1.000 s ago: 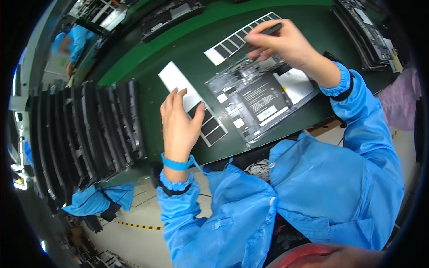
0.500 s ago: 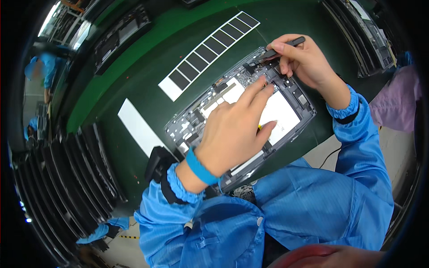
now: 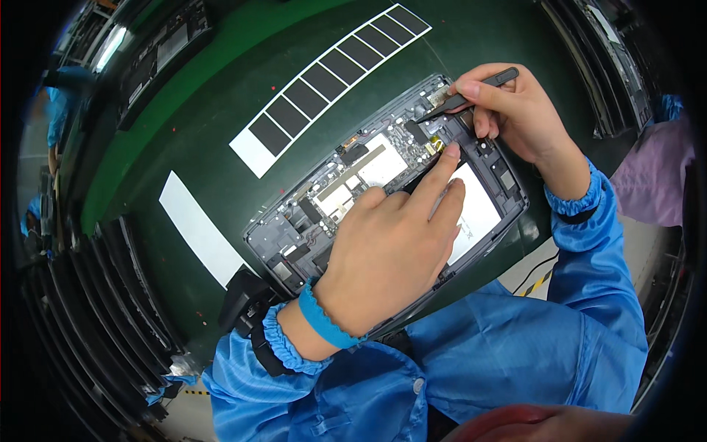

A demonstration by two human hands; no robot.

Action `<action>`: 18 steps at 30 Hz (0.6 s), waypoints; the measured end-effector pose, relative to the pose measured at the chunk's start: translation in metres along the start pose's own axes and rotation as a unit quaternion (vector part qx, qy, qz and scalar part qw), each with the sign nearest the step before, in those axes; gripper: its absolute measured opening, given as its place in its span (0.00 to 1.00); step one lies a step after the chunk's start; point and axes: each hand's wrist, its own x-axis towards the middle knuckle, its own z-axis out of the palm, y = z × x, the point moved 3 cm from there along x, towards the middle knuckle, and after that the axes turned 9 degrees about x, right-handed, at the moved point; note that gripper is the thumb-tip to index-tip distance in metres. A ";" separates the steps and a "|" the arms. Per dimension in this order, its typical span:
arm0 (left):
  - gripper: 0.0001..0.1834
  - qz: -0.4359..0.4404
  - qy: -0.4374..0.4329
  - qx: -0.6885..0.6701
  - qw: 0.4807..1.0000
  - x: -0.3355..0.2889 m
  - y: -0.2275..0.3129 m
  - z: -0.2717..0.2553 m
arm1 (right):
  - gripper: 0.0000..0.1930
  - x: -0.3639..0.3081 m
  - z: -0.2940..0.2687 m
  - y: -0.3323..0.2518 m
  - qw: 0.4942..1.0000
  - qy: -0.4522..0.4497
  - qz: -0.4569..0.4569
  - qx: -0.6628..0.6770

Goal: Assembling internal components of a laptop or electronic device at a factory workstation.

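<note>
Observed laptop base, open and showing its internals, lying aslant on dark green worktop at centre of frame. Found right hand above the upper right corner of the base, grip pinching black tweezers between thumb and fingers. Noted tweezer tips pointing down and left to a small black patch on the circuit board; could not tell contact from a slight gap. Found left hand laid across the lower middle of the base, grip spread, clasping nothing, index fingertip just beside yellow tape on the board. Could not see the left thumb clearly. Saw a bright white panel within the base, right of the left hand and partly under its fingers. Logged blue wristband on left wrist, with black device next to it. Recorded, beyond the base at top centre, a white-edged sheet of black rectangles, bare white at its lower left end; a plain white strip left of centre; a row of dark panels at lower left, a similar stack at upper right, and pink cloth at right edge.
</note>
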 end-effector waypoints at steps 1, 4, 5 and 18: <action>0.21 -0.001 0.003 -0.001 1.000 0.000 0.000 0.000 | 0.12 -0.001 0.000 0.000 1.000 0.001 -0.003 0.004; 0.21 0.001 0.006 0.000 1.000 -0.003 0.000 0.003 | 0.11 -0.002 0.000 0.000 1.000 0.005 -0.003 0.008; 0.21 0.003 0.011 0.001 1.000 -0.003 0.001 0.004 | 0.11 -0.003 0.000 0.000 1.000 0.010 0.001 0.008; 0.27 -0.014 0.033 0.057 0.998 -0.003 0.004 0.008 | 0.14 -0.005 0.008 -0.004 0.998 0.021 -0.053 0.004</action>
